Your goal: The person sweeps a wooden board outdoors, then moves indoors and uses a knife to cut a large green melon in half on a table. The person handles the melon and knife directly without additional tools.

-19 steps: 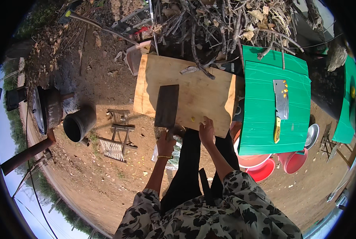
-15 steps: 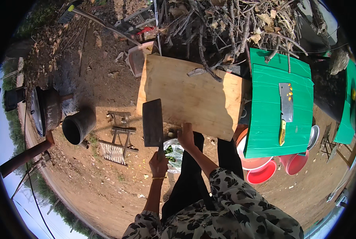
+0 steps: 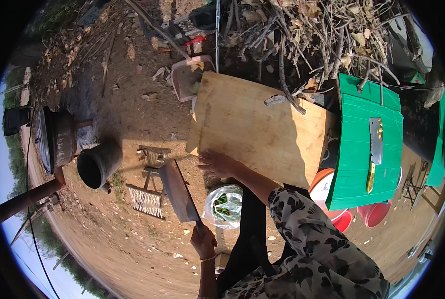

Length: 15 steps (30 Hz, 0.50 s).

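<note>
My left hand [image 3: 203,243] is closed round the handle of a cleaver [image 3: 178,193]. Its broad dark blade tilts up and to the left, clear of the wooden board [image 3: 252,124]. Over the board's near left edge lies my right hand [image 3: 218,163], fingers spread and holding nothing; whether it presses on the wood I cannot tell. The board is bare of food, with a shadow along its right side. Below the right hand, a clear plastic bag [image 3: 223,207] with green vegetables inside sits on the ground.
A second knife [image 3: 376,144] with yellow bits on its blade lies on a green-covered surface [image 3: 357,174] at right. Twigs [image 3: 327,45] overhang the board's far edge. A folding stool [image 3: 147,199], a dark bucket [image 3: 99,164] and a pink basket [image 3: 185,82] stand leftward.
The cleaver has dropped nearer to me and its blade leans further left. My right hand has slid left along the board's near edge and spread its fingers. The whole view has shifted.
</note>
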### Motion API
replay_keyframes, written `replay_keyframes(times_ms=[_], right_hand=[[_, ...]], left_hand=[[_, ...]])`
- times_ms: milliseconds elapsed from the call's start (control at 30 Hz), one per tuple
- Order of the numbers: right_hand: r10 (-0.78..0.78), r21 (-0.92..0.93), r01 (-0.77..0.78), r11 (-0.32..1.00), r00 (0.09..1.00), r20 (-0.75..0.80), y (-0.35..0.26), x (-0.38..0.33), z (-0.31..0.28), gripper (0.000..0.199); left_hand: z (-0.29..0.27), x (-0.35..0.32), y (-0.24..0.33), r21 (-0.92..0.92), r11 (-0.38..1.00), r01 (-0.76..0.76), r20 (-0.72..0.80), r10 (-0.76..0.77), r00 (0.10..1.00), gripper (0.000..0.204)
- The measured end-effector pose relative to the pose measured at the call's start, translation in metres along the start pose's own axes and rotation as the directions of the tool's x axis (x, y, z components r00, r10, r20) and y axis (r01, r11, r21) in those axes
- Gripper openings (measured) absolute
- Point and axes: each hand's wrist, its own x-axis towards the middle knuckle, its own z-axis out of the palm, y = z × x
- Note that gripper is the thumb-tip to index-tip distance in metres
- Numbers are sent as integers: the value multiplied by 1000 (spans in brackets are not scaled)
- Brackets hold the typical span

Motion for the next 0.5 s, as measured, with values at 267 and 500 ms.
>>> replay_keyframes(times_ms=[267, 500], right_hand=[[718, 443, -624, 644, 693, -67, -128, -124, -18, 40], [548, -22, -717, 697, 552, -629, 2, -200, -132, 65]], left_hand=[[33, -10, 13, 290, 955, -59, 212, -4, 977, 9], [62, -36, 20, 41, 999, 27, 330, -39, 943, 10]])
